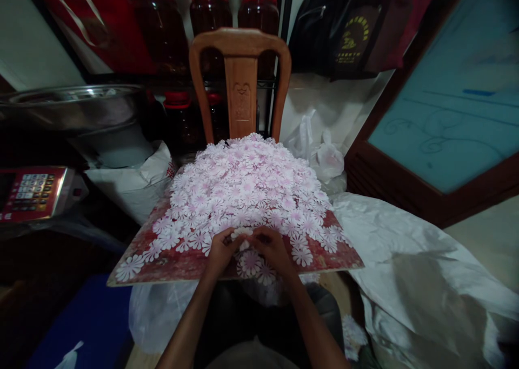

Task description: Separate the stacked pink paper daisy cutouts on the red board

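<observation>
The board (174,265) is apparently serving as a worktop, and the flower pile (251,185) is covering most of it, within easy reach. The left hand (221,249) and right hand (274,248) are pinching 1 flower (242,232) between their fingertips above the near edge, probably for steadiness. Fingers are hiding its sides; the board's support is lying out of sight.

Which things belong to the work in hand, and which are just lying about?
Likely in use:
- flower cutout between left hand and right hand
- flower pile
- red board

Apparently just around:
- red-lidded jars
- metal basin
- keypad device
- dark bag
</observation>
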`<action>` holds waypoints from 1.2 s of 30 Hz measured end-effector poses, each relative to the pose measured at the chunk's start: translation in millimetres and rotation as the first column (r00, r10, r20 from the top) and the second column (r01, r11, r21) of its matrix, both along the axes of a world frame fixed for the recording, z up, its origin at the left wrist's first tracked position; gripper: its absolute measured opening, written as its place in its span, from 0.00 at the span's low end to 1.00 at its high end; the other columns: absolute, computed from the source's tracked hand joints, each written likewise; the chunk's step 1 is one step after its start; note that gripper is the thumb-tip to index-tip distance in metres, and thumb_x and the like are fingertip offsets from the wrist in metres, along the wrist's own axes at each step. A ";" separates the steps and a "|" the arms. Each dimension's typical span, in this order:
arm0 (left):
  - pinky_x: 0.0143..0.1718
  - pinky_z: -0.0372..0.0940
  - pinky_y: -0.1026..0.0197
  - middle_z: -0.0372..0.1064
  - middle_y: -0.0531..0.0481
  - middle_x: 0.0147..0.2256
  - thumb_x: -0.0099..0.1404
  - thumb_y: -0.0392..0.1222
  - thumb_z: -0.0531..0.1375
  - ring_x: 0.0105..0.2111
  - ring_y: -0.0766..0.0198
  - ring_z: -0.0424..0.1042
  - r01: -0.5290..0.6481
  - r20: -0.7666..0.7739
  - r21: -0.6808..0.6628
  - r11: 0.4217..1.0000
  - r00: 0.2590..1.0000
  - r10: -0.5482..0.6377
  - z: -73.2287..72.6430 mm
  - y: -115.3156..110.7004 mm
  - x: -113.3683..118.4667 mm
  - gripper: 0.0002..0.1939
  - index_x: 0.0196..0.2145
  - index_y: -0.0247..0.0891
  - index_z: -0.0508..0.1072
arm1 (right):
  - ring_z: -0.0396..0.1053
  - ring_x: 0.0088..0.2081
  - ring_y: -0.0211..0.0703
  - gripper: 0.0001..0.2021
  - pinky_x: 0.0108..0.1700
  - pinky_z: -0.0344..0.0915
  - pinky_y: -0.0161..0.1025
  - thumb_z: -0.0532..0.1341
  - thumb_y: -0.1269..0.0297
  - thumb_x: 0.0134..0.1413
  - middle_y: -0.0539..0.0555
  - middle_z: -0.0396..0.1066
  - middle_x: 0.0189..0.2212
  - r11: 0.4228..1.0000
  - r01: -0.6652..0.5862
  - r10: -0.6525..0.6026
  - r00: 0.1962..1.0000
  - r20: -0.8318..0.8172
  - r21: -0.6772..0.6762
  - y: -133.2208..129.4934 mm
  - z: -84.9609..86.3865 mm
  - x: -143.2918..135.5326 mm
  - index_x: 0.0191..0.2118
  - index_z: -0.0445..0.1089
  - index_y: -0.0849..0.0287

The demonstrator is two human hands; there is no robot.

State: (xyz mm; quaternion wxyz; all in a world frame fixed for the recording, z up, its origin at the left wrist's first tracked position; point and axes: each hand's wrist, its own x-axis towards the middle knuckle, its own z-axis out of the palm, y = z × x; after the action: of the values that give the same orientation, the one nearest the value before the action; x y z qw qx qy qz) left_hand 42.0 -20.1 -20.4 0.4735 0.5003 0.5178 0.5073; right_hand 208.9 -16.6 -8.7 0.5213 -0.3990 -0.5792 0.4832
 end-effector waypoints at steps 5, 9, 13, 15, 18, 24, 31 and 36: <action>0.26 0.61 0.68 0.68 0.52 0.25 0.50 0.52 0.69 0.25 0.68 0.65 -0.026 0.062 -0.035 0.999 0.998 0.028 3.9 -1.0 2.5 0.19 0.30 0.32 0.74 | 0.70 0.37 0.42 0.07 0.40 0.66 0.37 0.69 0.61 0.48 0.53 0.73 0.32 0.992 0.090 -0.088 0.996 -0.019 0.093 1.3 -4.3 -0.6 0.30 0.75 0.58; 0.30 0.64 0.66 0.71 0.50 0.28 0.48 0.53 0.71 0.27 0.65 0.68 0.019 0.149 -0.100 0.995 0.989 -0.004 10.8 -4.8 4.2 0.22 0.33 0.32 0.75 | 0.71 0.36 0.43 0.06 0.41 0.66 0.39 0.67 0.61 0.50 0.53 0.74 0.32 0.987 0.155 -0.155 0.988 -0.012 0.051 2.2 -3.9 2.6 0.31 0.76 0.57; 0.23 0.59 0.69 0.64 0.56 0.21 0.48 0.53 0.71 0.21 0.71 0.62 -0.026 0.180 -0.110 0.994 0.983 0.045 13.0 -7.0 4.7 0.21 0.30 0.32 0.73 | 0.70 0.36 0.44 0.09 0.42 0.66 0.40 0.64 0.58 0.52 0.53 0.74 0.31 0.973 0.231 -0.230 0.972 -0.043 0.002 3.7 -1.6 6.0 0.31 0.75 0.58; 0.22 0.57 0.70 0.63 0.57 0.20 0.48 0.53 0.71 0.20 0.72 0.61 -0.044 0.180 -0.105 0.993 0.982 0.062 12.5 -6.8 4.8 0.21 0.29 0.33 0.73 | 0.70 0.35 0.43 0.10 0.40 0.66 0.40 0.65 0.56 0.52 0.53 0.74 0.30 0.976 0.217 -0.218 0.976 -0.031 -0.013 3.3 1.5 5.5 0.31 0.75 0.59; 0.24 0.61 0.69 0.66 0.55 0.23 0.47 0.53 0.71 0.22 0.69 0.64 -0.024 0.170 -0.100 0.995 0.985 0.041 11.4 -5.6 4.6 0.21 0.29 0.33 0.73 | 0.70 0.33 0.43 0.10 0.38 0.66 0.38 0.67 0.56 0.48 0.52 0.74 0.30 0.992 0.123 -0.123 0.992 0.023 -0.027 1.1 7.3 3.3 0.32 0.75 0.59; 0.25 0.62 0.68 0.68 0.54 0.23 0.48 0.52 0.70 0.24 0.68 0.65 -0.040 0.118 -0.073 0.997 0.992 0.049 13.5 -5.3 4.1 0.19 0.28 0.33 0.73 | 0.69 0.33 0.41 0.09 0.38 0.65 0.37 0.68 0.59 0.48 0.51 0.73 0.29 0.999 0.046 -0.046 0.999 0.021 -0.017 0.1 6.0 4.3 0.31 0.74 0.58; 0.23 0.60 0.69 0.68 0.54 0.22 0.45 0.52 0.72 0.22 0.69 0.63 -0.058 0.141 -0.092 0.994 0.987 0.071 19.6 -6.7 5.6 0.21 0.28 0.33 0.74 | 0.68 0.31 0.40 0.11 0.35 0.65 0.36 0.66 0.56 0.50 0.51 0.72 0.29 0.996 0.051 -0.050 0.999 0.010 -0.077 -0.9 6.1 4.1 0.34 0.74 0.58; 0.24 0.60 0.69 0.68 0.55 0.23 0.45 0.52 0.72 0.22 0.70 0.63 -0.058 0.172 -0.090 0.994 0.982 0.073 17.0 -6.3 4.9 0.21 0.28 0.33 0.74 | 0.69 0.33 0.41 0.11 0.38 0.65 0.38 0.70 0.58 0.44 0.52 0.74 0.30 0.998 0.027 -0.025 0.999 0.046 -0.049 -0.8 4.7 2.1 0.33 0.75 0.58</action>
State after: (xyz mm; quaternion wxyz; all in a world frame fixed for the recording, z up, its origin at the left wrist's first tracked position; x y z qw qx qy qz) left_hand 47.0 -26.4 -3.4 0.5208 0.4163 0.5113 0.5422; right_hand 211.0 -17.4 -4.0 0.5043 -0.4300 -0.5737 0.4813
